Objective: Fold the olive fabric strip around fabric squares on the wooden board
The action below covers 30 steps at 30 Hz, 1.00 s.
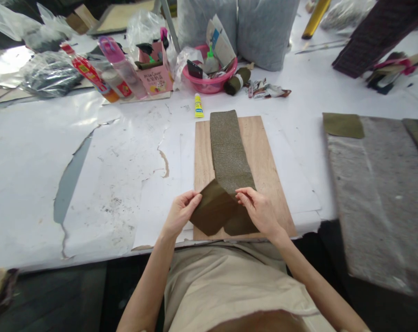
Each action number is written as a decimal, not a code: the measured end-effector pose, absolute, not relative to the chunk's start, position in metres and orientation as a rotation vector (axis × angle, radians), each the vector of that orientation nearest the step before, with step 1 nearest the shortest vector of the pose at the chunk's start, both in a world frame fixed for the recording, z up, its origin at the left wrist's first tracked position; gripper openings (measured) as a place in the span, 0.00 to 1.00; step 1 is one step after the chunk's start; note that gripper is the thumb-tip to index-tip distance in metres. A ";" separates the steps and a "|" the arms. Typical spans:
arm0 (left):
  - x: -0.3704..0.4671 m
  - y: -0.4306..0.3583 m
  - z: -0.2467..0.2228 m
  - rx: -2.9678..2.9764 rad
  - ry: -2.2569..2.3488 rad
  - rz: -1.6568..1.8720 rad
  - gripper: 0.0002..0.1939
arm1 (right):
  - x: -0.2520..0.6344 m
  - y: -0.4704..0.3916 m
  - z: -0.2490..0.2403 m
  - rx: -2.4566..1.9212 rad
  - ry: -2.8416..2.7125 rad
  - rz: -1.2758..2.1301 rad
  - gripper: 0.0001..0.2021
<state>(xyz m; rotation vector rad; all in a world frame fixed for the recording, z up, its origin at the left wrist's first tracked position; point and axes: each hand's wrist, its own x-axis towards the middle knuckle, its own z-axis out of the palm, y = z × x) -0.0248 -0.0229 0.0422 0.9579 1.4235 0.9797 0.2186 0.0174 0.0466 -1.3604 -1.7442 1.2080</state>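
A square olive-brown fabric piece (212, 210) is pinched at its left corner by my left hand (184, 210), thumb on top. My right hand (259, 210) has its fingers closed near the upper right corner of that piece; the fingertips seem to pinch its edge. Beneath lies a long strip of rough grey-olive fabric (229, 147), running away from me over a light wooden board (267, 166). A darker olive section (239, 221) shows below my right hand, partly covered by the held piece.
A small yellow tube (198, 107) lies beyond the board. Farther back are a pink basket (210, 85), a pink box (156, 80), bottles (127, 71) and grey bags (264, 32). At the right, a grey padded board (381, 198) carries an olive patch (343, 125).
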 end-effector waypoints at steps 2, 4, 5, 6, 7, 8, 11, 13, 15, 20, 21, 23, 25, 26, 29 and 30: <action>-0.052 -0.022 0.035 1.010 1.646 1.093 0.19 | 0.226 0.012 0.043 -1.389 -1.964 0.918 0.10; -0.077 -0.023 0.025 1.141 1.994 1.137 0.17 | 0.231 0.007 0.038 -1.412 -2.107 0.706 0.09; -0.088 -0.024 0.020 1.243 2.188 1.052 0.17 | 0.232 0.005 0.036 -1.424 -2.152 0.635 0.09; -0.095 -0.025 0.016 1.340 2.355 0.934 0.17 | 0.233 0.004 0.034 -1.432 -2.187 0.577 0.09; -0.100 -0.027 0.012 1.414 2.482 0.820 0.18 | 0.233 0.004 0.032 -1.436 -2.212 0.532 0.09; -0.102 -0.029 0.010 1.477 2.571 0.712 0.20 | 0.232 0.005 0.031 -1.435 -2.231 0.503 0.09; -0.099 -0.035 0.009 1.624 2.681 0.525 0.23 | 0.227 0.011 0.030 -1.407 -2.280 0.468 0.09; -0.095 -0.037 0.009 1.713 2.714 0.474 0.22 | 0.222 0.017 0.032 -1.386 -2.326 0.461 0.09; -0.094 -0.038 0.007 1.820 2.652 0.482 0.22 | 0.218 0.022 0.033 -1.385 -2.385 0.436 0.08; -0.100 -0.037 -0.009 2.015 2.296 0.413 0.29 | 0.213 0.029 0.033 -1.408 -2.463 0.354 0.04; -0.102 -0.037 -0.012 2.003 2.292 0.401 0.29 | 0.213 0.029 0.033 -1.399 -2.459 0.345 0.04; -0.105 -0.038 -0.013 1.960 2.271 0.447 0.30 | 0.215 0.029 0.032 -1.364 -2.436 0.333 0.04; -0.110 -0.039 -0.010 1.882 2.182 0.632 0.30 | 0.217 0.029 0.030 -1.314 -2.409 0.319 0.04; -0.113 -0.040 -0.009 1.799 2.140 0.790 0.30 | 0.218 0.029 0.029 -1.279 -2.400 0.299 0.04; -0.125 -0.043 -0.004 1.292 2.187 1.372 0.24 | 0.219 0.034 0.022 -1.161 -2.393 0.217 0.03; -0.129 -0.045 -0.002 1.093 2.242 1.523 0.22 | 0.219 0.035 0.020 -1.109 -2.392 0.195 0.03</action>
